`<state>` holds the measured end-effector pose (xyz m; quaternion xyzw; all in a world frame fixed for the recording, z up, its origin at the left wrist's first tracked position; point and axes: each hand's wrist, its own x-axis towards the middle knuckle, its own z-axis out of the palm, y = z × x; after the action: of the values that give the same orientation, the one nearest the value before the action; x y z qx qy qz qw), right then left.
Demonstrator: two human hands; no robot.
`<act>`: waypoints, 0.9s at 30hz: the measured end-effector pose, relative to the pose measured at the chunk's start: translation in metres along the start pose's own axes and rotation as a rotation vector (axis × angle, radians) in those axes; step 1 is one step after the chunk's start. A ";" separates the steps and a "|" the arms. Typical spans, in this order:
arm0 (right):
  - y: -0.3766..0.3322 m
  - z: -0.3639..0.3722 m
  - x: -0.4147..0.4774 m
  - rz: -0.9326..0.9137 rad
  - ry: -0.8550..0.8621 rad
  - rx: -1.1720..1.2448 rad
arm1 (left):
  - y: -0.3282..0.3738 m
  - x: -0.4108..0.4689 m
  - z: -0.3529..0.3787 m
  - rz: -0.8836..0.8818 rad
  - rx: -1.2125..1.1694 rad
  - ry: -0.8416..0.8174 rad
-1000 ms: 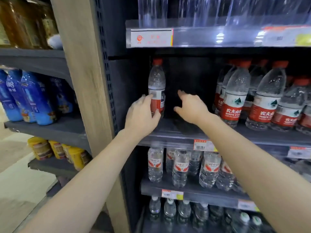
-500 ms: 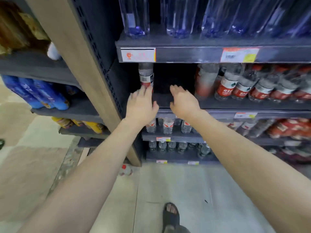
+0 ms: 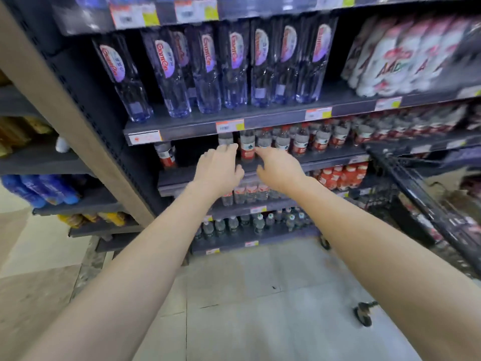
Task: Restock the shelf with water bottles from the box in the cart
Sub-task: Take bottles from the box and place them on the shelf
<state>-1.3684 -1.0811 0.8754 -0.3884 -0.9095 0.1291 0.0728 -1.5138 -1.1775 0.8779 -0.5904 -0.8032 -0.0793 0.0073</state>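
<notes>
My left hand [image 3: 220,166] and my right hand [image 3: 279,166] hang side by side in front of the dark shelf [image 3: 182,175], both empty with fingers spread. A lone red-labelled water bottle [image 3: 165,156] stands at the shelf's left end, apart from both hands. A row of the same red-labelled bottles [image 3: 299,142] fills the shelf from behind my hands out to the right. A gap lies between the lone bottle and that row. The black cart [image 3: 421,194] shows at the right edge; its box is too blurred to make out.
Tall clear bottles with purple labels [image 3: 208,71] stand on the shelf above. Smaller water bottles [image 3: 247,222] fill the lower shelves. A wooden upright [image 3: 78,121] bounds the bay on the left. A cart wheel [image 3: 363,313] rests on the tiled floor.
The view has pulled back and swung right, bringing the cart into sight. Both hands have drawn away from the lone bottle and the shelf, still empty.
</notes>
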 end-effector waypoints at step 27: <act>0.537 -0.219 -0.272 0.444 -0.014 -0.119 | 0.625 0.099 0.068 0.420 -0.065 -0.205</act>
<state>-0.7615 -0.8824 0.9199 -0.5815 -0.8083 0.0909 0.0134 -0.9448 -0.8930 0.8954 -0.7495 -0.6563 -0.0413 -0.0770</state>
